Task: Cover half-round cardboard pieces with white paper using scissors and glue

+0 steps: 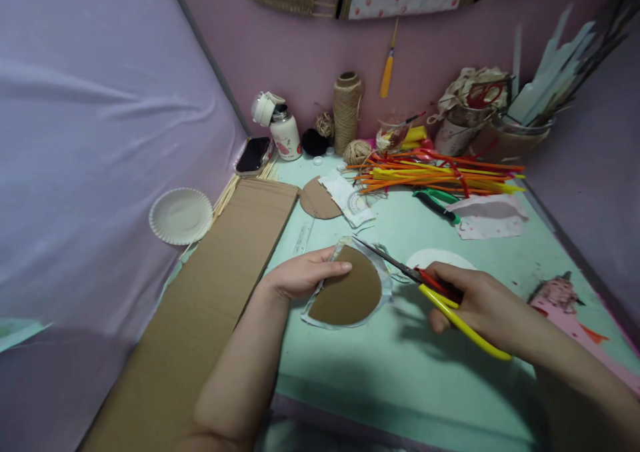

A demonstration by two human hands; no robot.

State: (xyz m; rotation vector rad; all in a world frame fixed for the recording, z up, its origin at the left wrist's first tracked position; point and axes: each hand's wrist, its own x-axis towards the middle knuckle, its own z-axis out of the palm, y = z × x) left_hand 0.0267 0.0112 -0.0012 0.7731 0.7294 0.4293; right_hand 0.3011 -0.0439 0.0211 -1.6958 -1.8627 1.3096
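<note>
My left hand (303, 275) grips the upper left edge of a brown cardboard semicircle (350, 295) that has a white fabric border around it, held just above the mint-green table (400, 365). My right hand (480, 302) is closed round the yellow and red handles of a pair of scissors (425, 282). The dark blades point up and left, with the tips at the top edge of the semicircle.
A long cardboard sheet (215, 292) lies to the left, with a paper plate (181, 216) beyond it. Behind are another cardboard half-disc (317, 200), fabric scraps (490, 215), green-handled pliers (437, 204), a pile of coloured sticks (440, 172), twine spools (347, 109), a flask (285, 132) and a phone (253, 154).
</note>
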